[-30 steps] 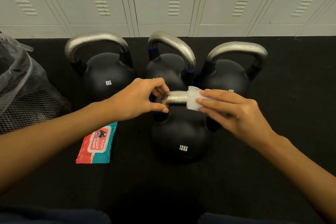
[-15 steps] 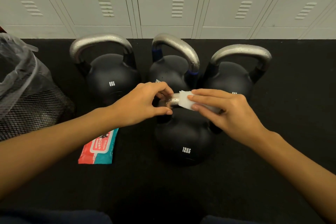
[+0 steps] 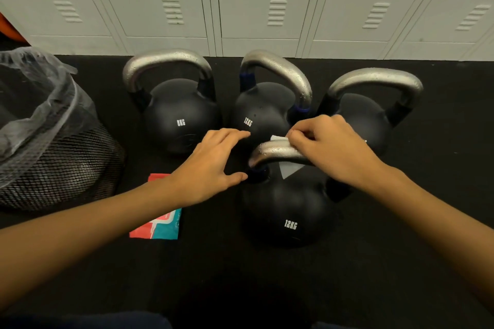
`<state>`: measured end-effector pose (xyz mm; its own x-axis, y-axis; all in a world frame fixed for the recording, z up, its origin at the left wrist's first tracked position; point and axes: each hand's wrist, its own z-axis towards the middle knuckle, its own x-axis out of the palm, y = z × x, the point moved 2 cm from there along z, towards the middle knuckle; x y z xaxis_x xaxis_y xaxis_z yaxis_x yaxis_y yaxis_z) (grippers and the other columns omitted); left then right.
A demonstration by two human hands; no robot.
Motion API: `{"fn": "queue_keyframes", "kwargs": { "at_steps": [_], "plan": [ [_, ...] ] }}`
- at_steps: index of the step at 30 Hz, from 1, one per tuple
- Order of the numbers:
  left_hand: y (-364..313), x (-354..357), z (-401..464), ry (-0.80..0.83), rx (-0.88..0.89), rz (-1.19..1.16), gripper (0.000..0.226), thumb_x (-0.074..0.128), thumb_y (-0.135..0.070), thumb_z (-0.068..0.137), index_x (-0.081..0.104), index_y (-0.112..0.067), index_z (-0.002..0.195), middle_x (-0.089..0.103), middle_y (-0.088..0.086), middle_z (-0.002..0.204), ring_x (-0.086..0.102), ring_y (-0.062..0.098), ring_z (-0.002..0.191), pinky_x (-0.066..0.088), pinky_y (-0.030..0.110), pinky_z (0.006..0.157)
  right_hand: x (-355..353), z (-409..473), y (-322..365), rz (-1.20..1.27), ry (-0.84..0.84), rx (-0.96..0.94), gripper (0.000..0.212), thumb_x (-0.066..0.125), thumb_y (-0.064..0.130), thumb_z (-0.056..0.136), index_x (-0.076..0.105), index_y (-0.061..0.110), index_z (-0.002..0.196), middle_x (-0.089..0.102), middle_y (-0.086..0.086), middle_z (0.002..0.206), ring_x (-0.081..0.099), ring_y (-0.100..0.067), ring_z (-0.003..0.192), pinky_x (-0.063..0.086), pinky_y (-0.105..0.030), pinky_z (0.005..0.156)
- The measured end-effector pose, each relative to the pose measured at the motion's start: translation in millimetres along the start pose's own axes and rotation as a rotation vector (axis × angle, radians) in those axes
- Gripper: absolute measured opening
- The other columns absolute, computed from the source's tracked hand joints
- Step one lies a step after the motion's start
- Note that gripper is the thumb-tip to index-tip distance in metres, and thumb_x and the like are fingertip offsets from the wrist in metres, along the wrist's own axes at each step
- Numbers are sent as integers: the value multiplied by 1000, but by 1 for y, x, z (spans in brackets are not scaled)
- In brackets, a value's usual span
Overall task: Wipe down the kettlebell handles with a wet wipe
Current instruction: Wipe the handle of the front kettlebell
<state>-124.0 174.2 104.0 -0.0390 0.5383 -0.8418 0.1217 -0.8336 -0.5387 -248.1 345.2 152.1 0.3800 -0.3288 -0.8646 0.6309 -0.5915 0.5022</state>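
On the black floor mat [image 3: 374, 262], near its middle, stands the nearest kettlebell [image 3: 283, 211], marked 12KG, with its silver handle [image 3: 270, 151] arching over the black ball. The right hand [image 3: 334, 152] curls over the handle's right part, fingers bent round it and pressing a white wet wipe [image 3: 290, 169] against the metal; a corner of the wipe hangs below the bar and another peeks out above. The left hand [image 3: 211, 168] hovers just left of the handle, fingers loosely spread and holding nothing, thumb tip close to the handle's base. Behind, toward the mat's far edge by the lockers [image 3: 267, 8], three more kettlebells [image 3: 181, 117] stand in a row. A wipes packet [image 3: 157, 227] lies under the left forearm, and a mesh bin [image 3: 53, 157] sits at the left edge.
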Motion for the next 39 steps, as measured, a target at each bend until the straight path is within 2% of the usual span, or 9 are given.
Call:
{"fn": "queue_keyframes", "kwargs": {
  "at_steps": [4, 12, 15, 22, 25, 29, 33, 36, 39],
  "plan": [
    [0, 9, 0, -4, 31, -37, 67, 68, -35, 85, 36, -26, 143, 41, -9, 141, 28, 6, 130, 30, 32, 110, 0, 13, 13, -39, 93, 31, 33, 49, 24, 89, 53, 3, 64, 43, -6, 54, 36, -18, 54, 34, -32, 53],
    [0, 20, 4, -130, 13, -158, 45, 69, -29, 85, 54, -27, 128, 53, -19, 111, 43, 1, 109, 39, 37, 100, 2, 12, 19, -24, 109, -33, 26, 51, 22, 89, 68, 3, 91, 61, -16, 73, 38, -21, 60, 46, -38, 68],
    [2, 23, 4, -152, 6, -206, 43, 72, -27, 83, 57, -29, 123, 48, -28, 100, 48, 0, 102, 41, 36, 97, -8, 10, 10, 4, 110, 3, 25, 53, 24, 89, 70, 5, 88, 62, -15, 74, 43, -17, 61, 45, -35, 65],
    [2, 23, 4, -129, -50, -309, 44, 72, -24, 82, 56, -32, 122, 56, -18, 109, 55, 2, 102, 45, 40, 96, 4, 19, 20, -19, 128, -57, 25, 53, 19, 88, 69, 0, 87, 57, -19, 69, 29, -7, 56, 36, -32, 53],
    [2, 21, 3, -118, -60, -309, 44, 72, -25, 82, 57, -28, 123, 58, -15, 109, 55, 3, 101, 45, 40, 96, 12, 21, 27, -34, 140, -110, 24, 53, 19, 89, 75, 8, 86, 64, -12, 67, 39, -9, 50, 39, -25, 53],
    [3, 20, 5, -117, -73, -371, 43, 74, -21, 81, 59, -28, 120, 61, -12, 107, 57, 4, 97, 49, 28, 90, 15, 19, 29, -8, 194, -174, 24, 54, 27, 93, 78, 29, 97, 74, 3, 85, 66, -10, 79, 54, -34, 77],
    [4, 20, 5, -98, -76, -409, 38, 74, -19, 81, 60, -30, 115, 62, -14, 104, 57, 1, 93, 44, 11, 79, 10, 13, 26, -24, 222, -237, 24, 56, 30, 96, 72, 32, 114, 73, 12, 105, 64, -2, 97, 49, -20, 87],
    [3, 18, 4, -95, -81, -408, 40, 73, -18, 81, 60, -28, 118, 62, -14, 106, 58, 2, 95, 43, 10, 80, 3, 7, 24, -6, 193, -263, 24, 59, 28, 95, 72, 31, 115, 71, 16, 109, 60, 5, 102, 43, -9, 90],
    [1, 17, 4, -100, -85, -410, 41, 73, -15, 81, 61, -26, 118, 63, -13, 104, 60, 3, 93, 44, 7, 80, -6, 3, 18, 6, 163, -215, 23, 61, 28, 94, 72, 33, 114, 72, 17, 107, 60, 5, 102, 43, -9, 90]
  ]
}}
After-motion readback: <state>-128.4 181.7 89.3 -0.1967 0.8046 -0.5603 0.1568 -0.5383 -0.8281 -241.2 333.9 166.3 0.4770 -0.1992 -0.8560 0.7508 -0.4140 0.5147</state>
